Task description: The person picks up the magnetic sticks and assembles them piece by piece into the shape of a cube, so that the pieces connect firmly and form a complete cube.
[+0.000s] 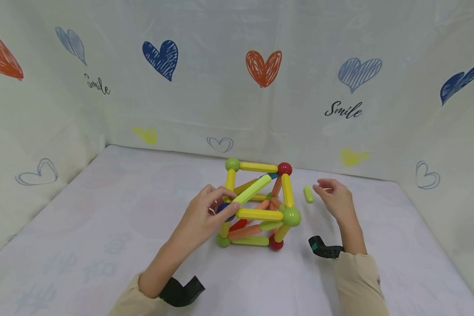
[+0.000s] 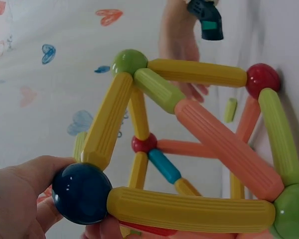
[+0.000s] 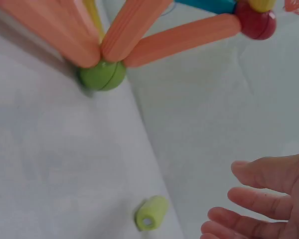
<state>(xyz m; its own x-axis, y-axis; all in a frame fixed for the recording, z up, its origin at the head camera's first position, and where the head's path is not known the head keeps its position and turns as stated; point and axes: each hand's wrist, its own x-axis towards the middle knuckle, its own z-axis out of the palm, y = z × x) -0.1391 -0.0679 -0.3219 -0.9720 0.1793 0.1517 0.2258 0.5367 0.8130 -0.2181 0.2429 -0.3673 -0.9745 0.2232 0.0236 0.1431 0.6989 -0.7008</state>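
Note:
A cube-shaped frame of magnetic building sticks and balls stands on the table. At its upper near-left corner my left hand [image 1: 199, 215] holds a dark blue ball [image 2: 82, 193] between thumb and fingers. A long light-green stick [image 1: 253, 188] runs from that ball across the top toward a blue stick [image 1: 273, 175] by the far red ball [image 1: 285, 169]. To the right of the frame, my right hand [image 1: 335, 197] hovers with relaxed fingers and holds nothing. A short light-green stick [image 3: 153, 212] lies on the table just left of its fingertips.
Yellow sticks [image 1: 259, 214] and orange sticks [image 2: 229, 149] form the frame's sides and diagonals, joined by green balls [image 1: 291, 217] and red balls [image 1: 276, 242]. The white table [image 1: 142, 188] meets a pale curtain [image 1: 205, 105] with printed hearts close behind the frame.

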